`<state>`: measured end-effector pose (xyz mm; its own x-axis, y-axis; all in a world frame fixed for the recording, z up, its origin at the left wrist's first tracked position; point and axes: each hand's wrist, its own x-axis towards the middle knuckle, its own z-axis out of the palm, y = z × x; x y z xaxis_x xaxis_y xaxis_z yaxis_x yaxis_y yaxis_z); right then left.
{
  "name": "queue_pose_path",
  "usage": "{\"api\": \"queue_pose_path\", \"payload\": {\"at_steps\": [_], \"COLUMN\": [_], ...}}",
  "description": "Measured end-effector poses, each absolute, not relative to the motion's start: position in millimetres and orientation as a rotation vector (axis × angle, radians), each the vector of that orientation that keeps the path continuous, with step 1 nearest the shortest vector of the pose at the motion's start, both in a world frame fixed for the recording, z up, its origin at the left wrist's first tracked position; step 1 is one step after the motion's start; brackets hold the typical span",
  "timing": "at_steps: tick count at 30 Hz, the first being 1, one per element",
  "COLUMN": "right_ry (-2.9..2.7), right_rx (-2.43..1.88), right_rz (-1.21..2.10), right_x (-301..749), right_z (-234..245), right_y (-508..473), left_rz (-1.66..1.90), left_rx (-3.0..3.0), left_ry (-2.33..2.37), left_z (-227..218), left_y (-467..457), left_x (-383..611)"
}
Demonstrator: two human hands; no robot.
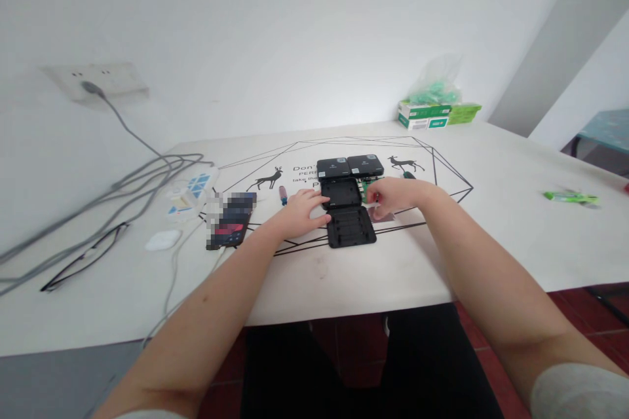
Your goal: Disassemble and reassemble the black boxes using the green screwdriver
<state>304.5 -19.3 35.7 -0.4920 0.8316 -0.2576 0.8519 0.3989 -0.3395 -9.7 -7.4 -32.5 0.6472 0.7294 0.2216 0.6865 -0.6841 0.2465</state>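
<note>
My left hand [301,211] lies on the white table [491,236] with its fingers stretched toward the left edge of a black square device shell [343,193], touching it. A second black open shell [350,227] lies just in front of it. My right hand [393,197] is curled at the right side of the shell, its fingers pinched together near a small green part [365,186]; what it pinches is too small to make out. Two closed black devices [333,168] [365,165] sit side by side behind the shells.
A phone [230,226], a white case [162,239], glasses [83,258] and a power strip [189,193] with grey cables lie to the left. A small screwdriver [283,195] lies beside my left hand. Green boxes [430,114] stand at the back, a green packet [572,196] at right.
</note>
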Motion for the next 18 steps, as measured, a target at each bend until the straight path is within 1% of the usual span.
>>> {"api": "queue_pose_path", "payload": {"at_steps": [3,6,8,10,13,18], "right_ry": [2.592,2.373,2.149,1.999,1.973,2.198], "right_rx": [1.815,2.281,2.556,2.701,2.679,2.381], "right_rz": [-0.444,-0.156,-0.098,-0.112,-0.110,-0.160], "right_x": [309,321,334,347,357,336], "right_z": [37,35,31,28,22,10], "right_y": [-15,-6,1,7,14,17], "left_rz": [0.430,0.402,0.410,0.443,0.490,0.510], "left_rx": [2.711,2.680,2.659,2.626,2.576,2.608], "left_ry": [1.204,1.322,1.444,1.561,1.658,1.601], "left_z": [-30,-28,-26,-26,-28,-33], "left_y": [-8,-8,-7,-6,-2,2], "left_x": [-8,-7,-7,-9,-12,-13]}}
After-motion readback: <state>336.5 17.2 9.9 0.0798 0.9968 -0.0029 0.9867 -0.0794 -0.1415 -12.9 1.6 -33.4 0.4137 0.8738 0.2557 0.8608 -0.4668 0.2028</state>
